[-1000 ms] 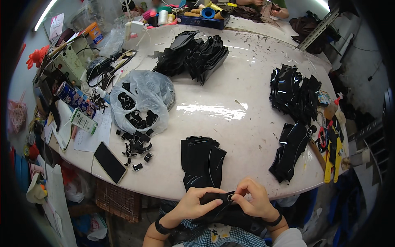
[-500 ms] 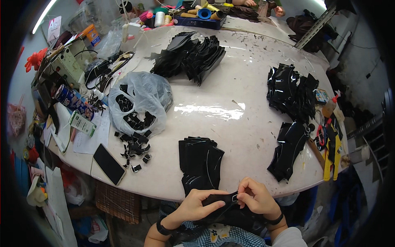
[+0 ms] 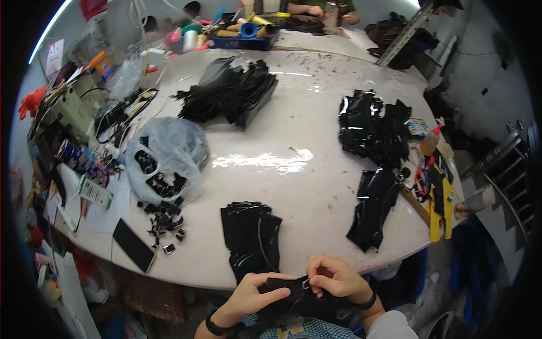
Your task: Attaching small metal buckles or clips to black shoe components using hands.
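Observation:
Just past the table's near edge, my left hand (image 3: 261,294) grips a black leather-like piece (image 3: 291,302), thumb on top and fingers behind it. A small silver metal loop (image 3: 306,285) shows at the piece's upper edge. Beside that loop my right hand (image 3: 334,278) is closed, thumb and fingertips pinched together at the piece's edge; what lies between the tips is partly hidden. Ahead of my left hand lies a stack of shiny black cut pieces (image 3: 250,231).
A clear plastic bag (image 3: 192,144) spills small black tabs (image 3: 164,217) near a phone (image 3: 134,245). More black piles stand at the back (image 3: 231,93) and right (image 3: 372,127). Yellow-handled tools (image 3: 440,209) lie at the right edge. Another person's hands (image 3: 351,18) are across the table.
The whole view has shifted, so the table's things appear further left. My hands keep their hold on the black piece, with only slight finger movement.

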A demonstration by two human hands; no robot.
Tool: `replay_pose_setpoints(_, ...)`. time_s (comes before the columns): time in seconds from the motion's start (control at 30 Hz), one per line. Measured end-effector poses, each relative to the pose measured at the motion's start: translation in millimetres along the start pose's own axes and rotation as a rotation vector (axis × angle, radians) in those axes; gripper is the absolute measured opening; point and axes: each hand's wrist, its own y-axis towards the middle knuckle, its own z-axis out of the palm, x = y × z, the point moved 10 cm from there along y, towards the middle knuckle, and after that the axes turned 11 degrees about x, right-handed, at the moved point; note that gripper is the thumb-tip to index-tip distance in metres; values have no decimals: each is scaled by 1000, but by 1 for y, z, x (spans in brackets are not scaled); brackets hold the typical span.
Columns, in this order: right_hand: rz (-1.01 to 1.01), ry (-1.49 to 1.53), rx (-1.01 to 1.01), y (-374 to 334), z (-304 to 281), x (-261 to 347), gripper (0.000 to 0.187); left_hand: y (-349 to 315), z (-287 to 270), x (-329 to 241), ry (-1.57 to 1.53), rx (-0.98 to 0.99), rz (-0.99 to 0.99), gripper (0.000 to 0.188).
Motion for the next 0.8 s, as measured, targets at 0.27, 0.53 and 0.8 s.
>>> replay_pose_setpoints(0.27, -58, -348, -104, 0, 0, 10, 20, -14, -23, -1, -99, -272, 71, 22)
replay_pose_setpoints(0.53, -217, -1162, -92, -22, 0, 39, 23, -20, -34, -7, -259, -215, 256, 32)
replay_pose_setpoints(0.8, -273, -365, -945, -126, -226, 33, 34, -24, -46, -2, 36, -65, 32, 21)
